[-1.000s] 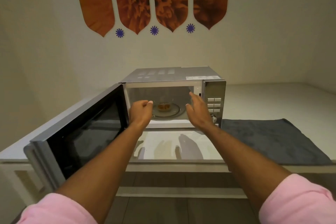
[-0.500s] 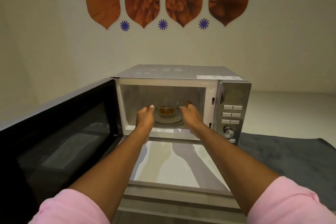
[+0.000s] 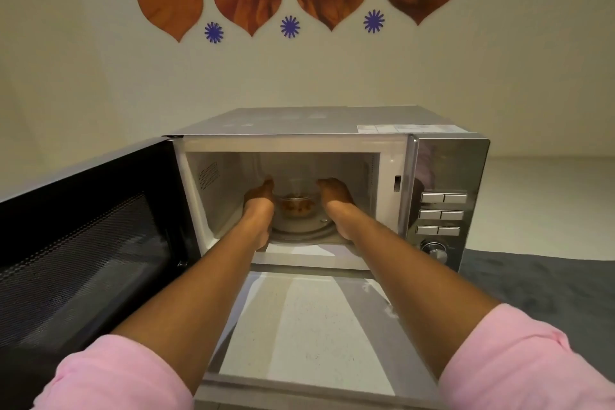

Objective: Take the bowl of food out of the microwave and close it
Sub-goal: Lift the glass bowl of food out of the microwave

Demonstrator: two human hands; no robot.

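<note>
No readable text anywhere; a pale label (image 3: 404, 128) on the top of the microwave (image 3: 332, 123) is too blurred to make out; its control-panel buttons (image 3: 442, 214) show no legible markings.

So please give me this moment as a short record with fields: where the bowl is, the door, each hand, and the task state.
bowl: glass bowl with food, on the turntable inside the microwave
door: door swung open to the left
left hand: left hand inside, at the bowl's left side
right hand: right hand inside, at the bowl's right side
grip: contact unclear
task state: bowl not yet out
</note>
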